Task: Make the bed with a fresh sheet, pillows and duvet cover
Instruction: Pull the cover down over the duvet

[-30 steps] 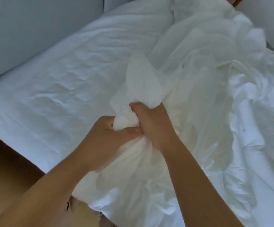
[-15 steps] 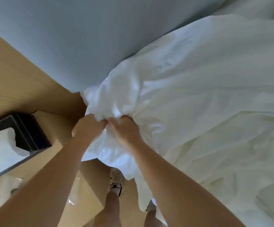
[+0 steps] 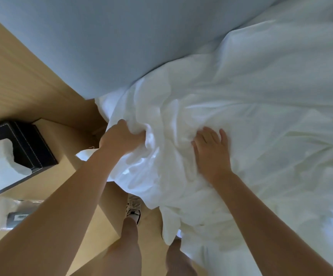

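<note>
Bunching at the bed's near corner, the duvet lies heaped in white folds right against the headboard, with a loose flap hanging over the edge toward the floor. Left hand: fingers curled tight round a wad of the corner cloth. Right hand: flat, fingers spread, pressing the folds just beside that wad and holding nothing. Cannot tell from the creases whether the filling's corner sits true inside the cover.

Risks, as judged: if the left grip has caught only the outer layer, any tug or shake would likely pull the cover away from the filling and leave the corner limp. The right palm only pins the cloth, so a hard pull could slide the folds out from under it and undo the alignment. The hanging flap drops near the shoe; a step forward could tread on it, soiling fresh linen or jerking it from the left hand. The nightstand stands just beside the corner, so a wide swing of cloth or elbow could sweep the tissue box or the packet off it.
</note>
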Tool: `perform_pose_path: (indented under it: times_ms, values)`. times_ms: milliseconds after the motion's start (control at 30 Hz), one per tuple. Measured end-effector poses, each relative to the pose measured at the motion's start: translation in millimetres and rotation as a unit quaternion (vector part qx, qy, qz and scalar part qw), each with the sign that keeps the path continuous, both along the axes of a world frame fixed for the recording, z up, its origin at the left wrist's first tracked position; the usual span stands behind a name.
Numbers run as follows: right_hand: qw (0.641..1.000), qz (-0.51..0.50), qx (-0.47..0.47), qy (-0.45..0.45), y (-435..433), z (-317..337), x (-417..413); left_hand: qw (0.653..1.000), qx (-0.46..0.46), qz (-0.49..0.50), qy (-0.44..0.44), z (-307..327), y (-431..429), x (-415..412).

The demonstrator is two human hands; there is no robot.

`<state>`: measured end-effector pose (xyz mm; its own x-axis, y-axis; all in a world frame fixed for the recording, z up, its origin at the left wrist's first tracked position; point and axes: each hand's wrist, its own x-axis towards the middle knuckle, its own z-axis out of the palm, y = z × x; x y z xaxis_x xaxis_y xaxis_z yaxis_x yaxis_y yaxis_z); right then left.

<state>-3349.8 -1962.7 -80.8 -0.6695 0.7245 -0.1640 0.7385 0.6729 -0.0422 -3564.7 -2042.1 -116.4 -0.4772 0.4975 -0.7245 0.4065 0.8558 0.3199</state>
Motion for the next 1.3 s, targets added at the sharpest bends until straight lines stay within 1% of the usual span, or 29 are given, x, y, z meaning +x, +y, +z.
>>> perform_pose_path:
  times_ms: [33,67,100,133,167,200,233,267,300,333,367,400,467,500,533,567,600,633,700,733,800,867,933,1000,1067,1100,1167,1233,1300]
  values:
    - [0.999,0.006,0.022,0.049,-1.8,4.0,-0.1,1.000,0.005,0.002,0.012,-1.2,-2.2,0.0]
    - [0.997,0.006,0.023,0.073,-3.7,8.8,1.2,1.000,0.011,0.000,0.026,-2.3,-4.6,-1.0]
    - [0.998,-0.007,-0.009,0.063,-6.3,17.9,4.3,0.999,0.012,-0.005,0.039,-3.5,-7.7,-4.0]
    - [0.997,-0.047,-0.062,0.028,-9.6,26.0,11.5,0.999,0.010,-0.014,0.050,-4.4,-11.1,-7.9]
    - [0.984,-0.091,-0.139,-0.063,-16.3,31.1,26.5,0.998,0.006,-0.026,0.055,-4.6,-15.0,-11.9]
    - [0.957,-0.104,-0.203,-0.178,-27.6,32.5,50.6,0.998,0.005,-0.036,0.053,-4.5,-19.4,-15.7]
    - [0.924,-0.113,-0.265,-0.253,-42.1,32.8,81.1,0.998,0.010,-0.038,0.045,-5.1,-24.4,-18.5]
    - [0.882,-0.142,-0.328,-0.307,-58.7,36.4,109.3,0.999,0.016,-0.031,0.034,-5.3,-30.0,-19.5]
    - [0.853,-0.174,-0.365,-0.332,-74.1,40.6,130.3,0.999,0.020,-0.023,0.023,-5.2,-34.9,-19.3]
    - [0.833,-0.215,-0.382,-0.339,-85.3,46.2,142.2,0.999,0.014,-0.023,0.017,-5.6,-38.8,-18.3]
    - [0.834,-0.241,-0.373,-0.329,-90.7,47.3,147.5,0.999,0.002,-0.035,0.014,-6.2,-42.1,-15.9]
    - [0.845,-0.248,-0.355,-0.314,-90.3,48.4,141.4,0.999,-0.011,-0.051,0.015,-6.1,-44.3,-13.0]
    - [0.905,-0.254,-0.253,-0.230,-79.1,45.3,117.2,0.997,-0.007,-0.061,0.037,-3.5,-43.2,-8.7]
    - [0.942,-0.234,-0.188,-0.148,-70.0,44.1,100.5,0.996,0.009,-0.055,0.064,-0.5,-39.6,-7.3]
    - [0.970,-0.192,-0.131,-0.076,-60.0,41.7,83.7,0.993,0.029,-0.055,0.102,3.9,-34.2,-4.9]
    - [0.983,-0.151,-0.096,-0.029,-50.4,36.1,67.7,0.987,0.057,-0.064,0.139,9.1,-27.7,-0.5]
    - [0.987,-0.120,-0.098,-0.031,-40.8,30.3,53.1,0.979,0.095,-0.073,0.165,14.7,-20.1,6.0]
    - [0.987,-0.094,-0.114,-0.061,-32.0,23.9,40.8,0.971,0.144,-0.082,0.174,19.9,-12.5,14.7]
    - [0.985,-0.047,-0.122,-0.115,-20.8,4.8,31.7,0.958,0.220,-0.120,0.142,25.8,-0.8,35.5]
    - [0.987,-0.026,-0.104,-0.120,-17.7,-1.4,32.0,0.955,0.228,-0.149,0.120,26.5,2.7,45.4]
    - [0.992,-0.008,-0.095,-0.079,-14.9,-1.4,33.9,0.951,0.195,-0.216,0.108,23.9,4.3,61.0]
    - [0.997,0.025,-0.079,-0.010,-16.9,3.0,38.6,0.938,0.156,-0.273,0.147,19.5,0.0,67.5]
    - [0.997,0.052,-0.042,0.028,-19.2,7.5,48.4,0.921,0.176,-0.294,0.186,20.7,-5.2,67.5]
    - [0.996,0.047,-0.072,0.014,-22.1,4.7,58.4,0.899,0.268,-0.293,0.185,27.0,-10.1,66.3]
    - [0.991,0.025,-0.123,-0.041,-19.8,-2.9,64.4,0.874,0.349,-0.294,0.169,32.6,-17.0,63.9]
    - [0.989,0.013,-0.129,-0.074,-16.6,-6.5,64.6,0.872,0.356,-0.296,0.160,35.4,-19.8,63.0]
    - [0.990,-0.004,-0.109,-0.094,-11.9,-12.6,61.0,0.894,0.309,-0.293,0.137,37.8,-24.9,61.8]
    - [0.992,-0.003,-0.097,-0.080,-10.0,-11.4,55.8,0.916,0.268,-0.269,0.132,32.1,-27.8,58.7]
    - [0.995,0.031,-0.086,-0.031,-10.7,-4.5,56.7,0.930,0.255,-0.235,0.120,27.1,-27.7,56.6]
